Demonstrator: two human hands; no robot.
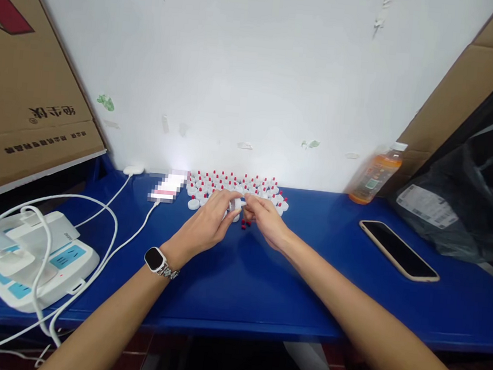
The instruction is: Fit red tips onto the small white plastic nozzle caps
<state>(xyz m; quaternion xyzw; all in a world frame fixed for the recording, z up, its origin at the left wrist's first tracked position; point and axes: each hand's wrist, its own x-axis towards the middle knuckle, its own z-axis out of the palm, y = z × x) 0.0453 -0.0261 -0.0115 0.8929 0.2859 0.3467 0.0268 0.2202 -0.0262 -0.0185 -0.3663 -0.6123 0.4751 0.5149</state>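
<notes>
Pinched between both grips, a small white cap (237,204) sits just above the blue surface (306,294): the left hand (207,223), its wrist wearing a watch (155,259), closes thumb and forefinger on it while the right hand (266,221) nips its other side. Left lies a white power strip (28,258); behind the hands stands a cluster of red-tipped white caps (237,187), a few red bits (245,223) beneath; right lie a phone (398,250) and an orange bottle (376,174).

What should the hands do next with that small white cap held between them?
Probably press the red piece home, then set the white cap with the finished caps by the wall. Both the left hand and right hand pinch it above the blue table, the row behind already carries red tops, and loose red pieces lie just below.
</notes>
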